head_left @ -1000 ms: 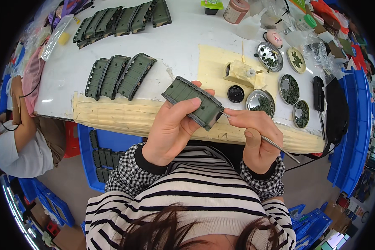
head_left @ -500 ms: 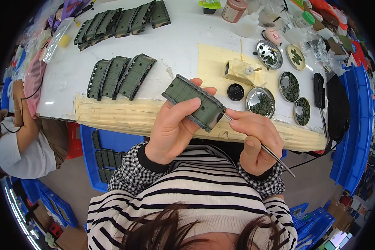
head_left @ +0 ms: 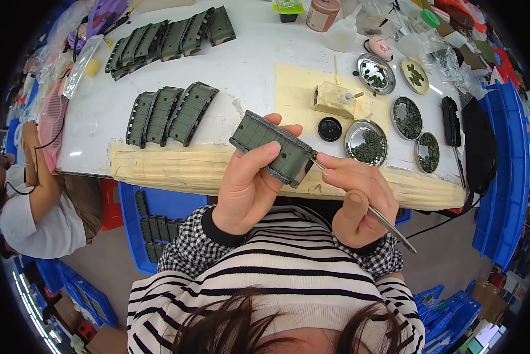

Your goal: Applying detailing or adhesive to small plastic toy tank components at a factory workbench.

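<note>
My left hand (head_left: pixel 244 186) is closed round a green camouflage part (head_left: pixel 271 144), a gently curved panel with ridged, toothed long edges. The thumb presses on its upper face and the fingers support it from behind. My right hand (head_left: pixel 359 197) pinches a slim metal tool (head_left: pixel 389 224), whose kind I cannot make out. Its tip meets the right end of the panel, beside a tiny dark piece. The tool's back end sticks out below my palm. Similar curved panels (head_left: pixel 193 112) lie in a small row at the left of the table.
More green panels (head_left: pixel 173 40) stand at the far left. At right are metal dishes of small green pieces (head_left: pixel 368 146), a black round lid (head_left: pixel 330 129) and a taped block (head_left: pixel 341 100). Below the table edge sits a blue crate (head_left: pixel 136 236); another person (head_left: pixel 41 206) is at left.
The view has shifted slightly. My two hands keep the same hold, the tool's tip still at the panel's right end.
</note>
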Tool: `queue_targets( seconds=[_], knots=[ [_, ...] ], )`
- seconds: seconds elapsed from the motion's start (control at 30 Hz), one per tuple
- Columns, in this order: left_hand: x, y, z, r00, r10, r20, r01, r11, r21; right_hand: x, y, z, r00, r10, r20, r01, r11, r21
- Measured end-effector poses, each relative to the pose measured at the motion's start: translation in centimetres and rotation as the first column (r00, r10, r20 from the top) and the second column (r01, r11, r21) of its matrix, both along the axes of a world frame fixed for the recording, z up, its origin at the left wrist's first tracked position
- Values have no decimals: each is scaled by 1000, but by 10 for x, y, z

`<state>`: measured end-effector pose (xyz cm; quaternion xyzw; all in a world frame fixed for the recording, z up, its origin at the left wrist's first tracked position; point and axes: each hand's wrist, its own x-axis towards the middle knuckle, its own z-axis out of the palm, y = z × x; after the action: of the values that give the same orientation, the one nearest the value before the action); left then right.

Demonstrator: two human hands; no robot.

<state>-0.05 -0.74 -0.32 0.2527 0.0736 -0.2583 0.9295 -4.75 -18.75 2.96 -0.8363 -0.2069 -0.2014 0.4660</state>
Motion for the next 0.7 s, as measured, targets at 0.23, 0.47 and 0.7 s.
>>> queue_targets(
  seconds=[0.23,0.47,0.7],
  knots=[
    [-2,-4,-4,1000,16,-6,-17,999,-45,-2,2,-2,999,-41,-7,41,999,13],
    [3,1,2,997,-64,-49,60,995,-83,0,-7,1,995,102,14,-102,993,53],
    [2,2,4,999,-49,-10,49,999,-3,-1,-9,0,988,153,15,-154,987,39]
  ],
)
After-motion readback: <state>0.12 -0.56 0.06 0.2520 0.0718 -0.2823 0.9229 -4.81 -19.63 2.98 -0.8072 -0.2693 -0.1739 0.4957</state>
